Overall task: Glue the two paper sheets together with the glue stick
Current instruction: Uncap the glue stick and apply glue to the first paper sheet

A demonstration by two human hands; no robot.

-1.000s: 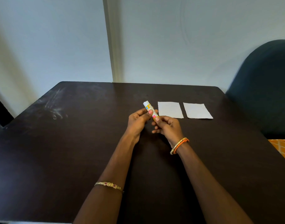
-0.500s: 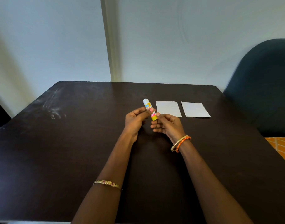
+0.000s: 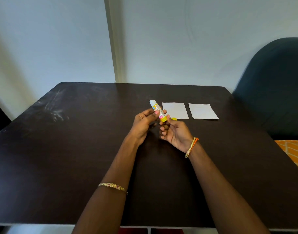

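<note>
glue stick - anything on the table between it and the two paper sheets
Nothing visible does. The glue stick is held above the table in the left hand and right hand, with the nearer sheet just right of it and the farther sheet beyond.

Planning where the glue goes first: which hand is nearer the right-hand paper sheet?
Right. The right hand is nearer to the right-hand paper sheet; the left hand is farther left.

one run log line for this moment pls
stage: glue stick readied | left hand: holds its barrel | right hand: pinches its base | cap: on table | sheets: apart, flat
</note>
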